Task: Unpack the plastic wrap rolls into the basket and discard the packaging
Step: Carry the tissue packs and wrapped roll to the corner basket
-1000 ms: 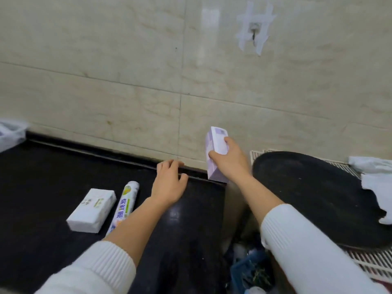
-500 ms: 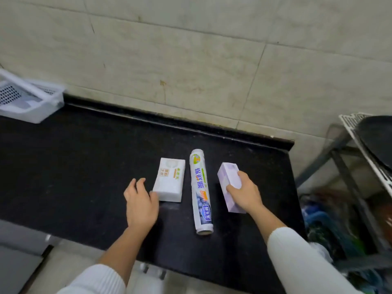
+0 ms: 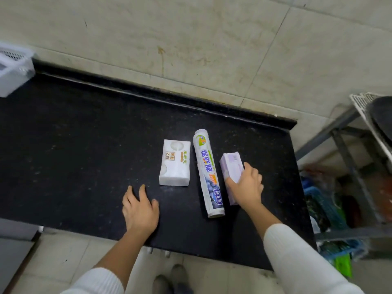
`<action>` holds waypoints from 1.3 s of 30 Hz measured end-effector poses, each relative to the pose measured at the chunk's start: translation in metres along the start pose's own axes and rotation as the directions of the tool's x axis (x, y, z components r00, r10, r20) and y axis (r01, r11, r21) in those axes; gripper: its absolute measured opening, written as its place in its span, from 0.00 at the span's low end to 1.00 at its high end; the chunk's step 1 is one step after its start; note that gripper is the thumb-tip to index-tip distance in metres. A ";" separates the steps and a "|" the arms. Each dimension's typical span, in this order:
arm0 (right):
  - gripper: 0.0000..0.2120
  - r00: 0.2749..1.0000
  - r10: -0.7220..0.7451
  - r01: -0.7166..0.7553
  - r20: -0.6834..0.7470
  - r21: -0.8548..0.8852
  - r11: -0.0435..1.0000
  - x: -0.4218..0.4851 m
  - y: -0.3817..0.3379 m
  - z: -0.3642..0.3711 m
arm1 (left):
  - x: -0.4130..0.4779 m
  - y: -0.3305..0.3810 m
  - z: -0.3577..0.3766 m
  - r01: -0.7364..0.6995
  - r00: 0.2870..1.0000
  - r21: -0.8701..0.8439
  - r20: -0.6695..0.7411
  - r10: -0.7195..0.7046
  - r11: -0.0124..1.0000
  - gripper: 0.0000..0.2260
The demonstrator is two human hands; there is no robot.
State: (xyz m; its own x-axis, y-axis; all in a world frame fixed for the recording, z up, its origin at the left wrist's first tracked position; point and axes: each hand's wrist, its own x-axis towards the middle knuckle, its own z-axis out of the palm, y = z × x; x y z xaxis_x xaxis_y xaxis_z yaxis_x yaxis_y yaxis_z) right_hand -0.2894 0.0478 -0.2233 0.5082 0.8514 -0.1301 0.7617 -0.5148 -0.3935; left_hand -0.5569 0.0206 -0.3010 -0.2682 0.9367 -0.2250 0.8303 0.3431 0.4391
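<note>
I had brought the purple box [image 3: 231, 166] down beside the roll [image 3: 209, 174]; my right hand [image 3: 246, 185] gripped it, left hand [image 3: 140, 206] lay spread flat, unpacking unstarted.

On the black counter [image 3: 84, 145] lie a white pack [image 3: 174, 162], a wrapped roll [image 3: 209, 174] and a purple box [image 3: 231, 168], side by side. The right hand [image 3: 246, 185] grips the box's near end. The left hand [image 3: 140, 206] rests flat, fingers spread, just before the pack. A white basket [image 3: 12, 71] sits far left.
</note>
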 end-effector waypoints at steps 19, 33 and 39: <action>0.26 0.949 -0.023 0.004 0.314 0.063 0.998 0.006 -0.055 0.047 | 0.036 0.097 -0.009 -0.066 0.984 -0.061 0.164 0.076 0.996 0.40; 0.22 0.896 -0.260 0.129 0.360 0.348 0.929 -0.003 -0.190 0.107 | 0.092 -0.017 -0.105 0.118 0.986 -0.428 -0.054 -0.155 0.896 0.42; 0.22 0.826 -0.413 0.263 0.384 0.385 0.885 -0.069 -0.324 0.163 | 0.130 -0.145 -0.181 0.214 0.939 -0.471 -0.144 -0.314 0.856 0.47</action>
State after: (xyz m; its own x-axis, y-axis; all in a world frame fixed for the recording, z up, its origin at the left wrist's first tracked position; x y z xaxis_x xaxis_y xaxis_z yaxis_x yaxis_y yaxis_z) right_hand -0.6367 0.1727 -0.2355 -0.0493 0.9543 -0.2948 0.6528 -0.1926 -0.7327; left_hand -0.8006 0.1050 -0.2361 -0.5825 0.7814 -0.2239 0.4232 0.5267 0.7372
